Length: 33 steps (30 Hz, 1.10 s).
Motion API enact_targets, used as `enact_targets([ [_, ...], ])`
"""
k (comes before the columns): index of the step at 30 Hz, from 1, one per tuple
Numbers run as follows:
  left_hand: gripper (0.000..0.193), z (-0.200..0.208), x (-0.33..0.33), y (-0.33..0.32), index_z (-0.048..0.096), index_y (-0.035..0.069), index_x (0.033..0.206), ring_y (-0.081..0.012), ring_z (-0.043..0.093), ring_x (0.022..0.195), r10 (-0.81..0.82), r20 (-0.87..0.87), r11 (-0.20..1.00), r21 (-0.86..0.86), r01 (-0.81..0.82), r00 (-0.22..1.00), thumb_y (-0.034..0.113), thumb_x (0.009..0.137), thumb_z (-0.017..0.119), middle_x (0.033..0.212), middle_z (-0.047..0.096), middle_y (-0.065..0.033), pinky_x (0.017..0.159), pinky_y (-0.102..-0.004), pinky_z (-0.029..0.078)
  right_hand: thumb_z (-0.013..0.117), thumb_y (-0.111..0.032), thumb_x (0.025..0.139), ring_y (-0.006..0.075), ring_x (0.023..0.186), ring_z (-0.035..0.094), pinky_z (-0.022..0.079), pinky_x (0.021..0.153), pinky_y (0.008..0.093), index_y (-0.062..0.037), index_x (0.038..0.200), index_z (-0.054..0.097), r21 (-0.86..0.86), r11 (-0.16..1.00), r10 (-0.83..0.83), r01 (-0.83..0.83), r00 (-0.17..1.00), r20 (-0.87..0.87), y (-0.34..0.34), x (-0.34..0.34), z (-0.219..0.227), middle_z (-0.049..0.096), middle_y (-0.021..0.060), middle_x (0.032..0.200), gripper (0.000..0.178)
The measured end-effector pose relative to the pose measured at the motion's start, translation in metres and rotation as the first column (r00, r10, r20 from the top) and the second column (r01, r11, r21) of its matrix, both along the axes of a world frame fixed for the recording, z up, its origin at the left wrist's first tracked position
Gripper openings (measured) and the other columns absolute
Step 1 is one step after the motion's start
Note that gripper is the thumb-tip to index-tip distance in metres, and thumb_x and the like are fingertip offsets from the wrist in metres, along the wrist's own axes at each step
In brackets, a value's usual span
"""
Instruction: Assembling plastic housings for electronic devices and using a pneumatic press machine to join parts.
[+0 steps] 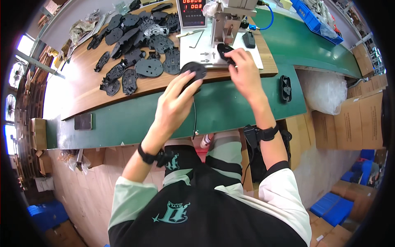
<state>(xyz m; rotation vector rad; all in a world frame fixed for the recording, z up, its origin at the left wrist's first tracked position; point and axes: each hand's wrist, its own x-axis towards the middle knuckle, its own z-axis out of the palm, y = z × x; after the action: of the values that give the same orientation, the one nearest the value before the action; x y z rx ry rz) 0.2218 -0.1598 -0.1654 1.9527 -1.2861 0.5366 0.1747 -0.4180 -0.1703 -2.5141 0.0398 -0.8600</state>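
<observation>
Pinching a blurred black oval piece (199,70), the grip of the left hand (175,103) shows in the head view to the near left of the metal press (223,35), while the right hand (247,76) closes thumb and fingers on a dark curved piece (222,49) at its foot. Left of the press, black molded parts (127,43) lie heaped on a wooden board (92,96); a black shell (286,89) rests on the green surface (230,109) to its near right.

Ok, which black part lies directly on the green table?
The narrow part, right of the right hand. It alone lies on the green table; the piled parts are on the wooden board.
</observation>
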Motion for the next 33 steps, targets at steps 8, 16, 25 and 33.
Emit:
enact_targets([
  [8, 0.052, -0.020, 0.031, -0.083, 0.066, 0.009, 0.134, -0.0390, 0.060, 0.135, -0.114, 0.099, 0.983, 0.152, 0.099, 0.988, -0.005, 0.084, 0.066, 0.141, 0.064, -0.0187, 0.114, -0.0493, 0.051, 0.065, 0.009, 0.078, 0.0410, 0.125, 0.056, 0.047, 0.112, 0.0520, -0.0031, 0.122, 0.068, -0.018, 1.000, 0.014, -0.015, 0.998, -0.068, 0.035, -0.110, -0.057, 0.061, 0.0163, 0.128, 0.045],
  [16, 0.053, -0.036, 0.040, -0.111, 0.064, 0.011, 0.138, -0.0399, 0.060, 0.135, -0.036, 0.153, 0.982, 0.189, 0.007, 0.988, -0.001, 0.086, 0.061, 0.143, 0.063, -0.0206, 0.116, -0.0517, 0.046, 0.072, -0.013, 0.083, 0.0355, 0.134, 0.053, 0.031, 0.123, 0.0567, -0.0061, 0.134, 0.063, 0.025, 0.999, 0.030, -0.026, 0.982, -0.189, 0.055, -0.142, -0.073, 0.058, 0.0132, 0.139, 0.052],
  [25, 0.053, -0.038, 0.035, -0.121, 0.061, 0.010, 0.140, -0.0403, 0.060, 0.136, -0.016, 0.181, 0.976, 0.217, -0.024, 0.983, 0.001, 0.088, 0.062, 0.142, 0.064, -0.0226, 0.115, -0.0513, 0.048, 0.070, -0.005, 0.087, 0.0375, 0.133, 0.054, 0.040, 0.113, 0.0495, -0.0049, 0.130, 0.065, -0.016, 0.999, -0.050, 0.051, 0.997, 0.065, 0.024, -0.094, -0.035, 0.061, 0.0151, 0.139, 0.044],
  [33, 0.056, -0.035, 0.039, -0.113, 0.048, -0.010, 0.142, -0.0383, 0.061, 0.134, -0.024, 0.196, 0.962, 0.270, -0.031, 0.980, 0.006, 0.091, 0.064, 0.138, 0.065, -0.0263, 0.117, -0.0458, 0.046, 0.075, 0.002, 0.080, 0.0321, 0.139, 0.054, 0.040, 0.115, 0.0483, -0.0071, 0.155, 0.046, -0.144, 0.989, -0.036, 0.034, 0.999, -0.011, 0.020, -0.042, -0.009, 0.058, 0.0153, 0.148, 0.082],
])
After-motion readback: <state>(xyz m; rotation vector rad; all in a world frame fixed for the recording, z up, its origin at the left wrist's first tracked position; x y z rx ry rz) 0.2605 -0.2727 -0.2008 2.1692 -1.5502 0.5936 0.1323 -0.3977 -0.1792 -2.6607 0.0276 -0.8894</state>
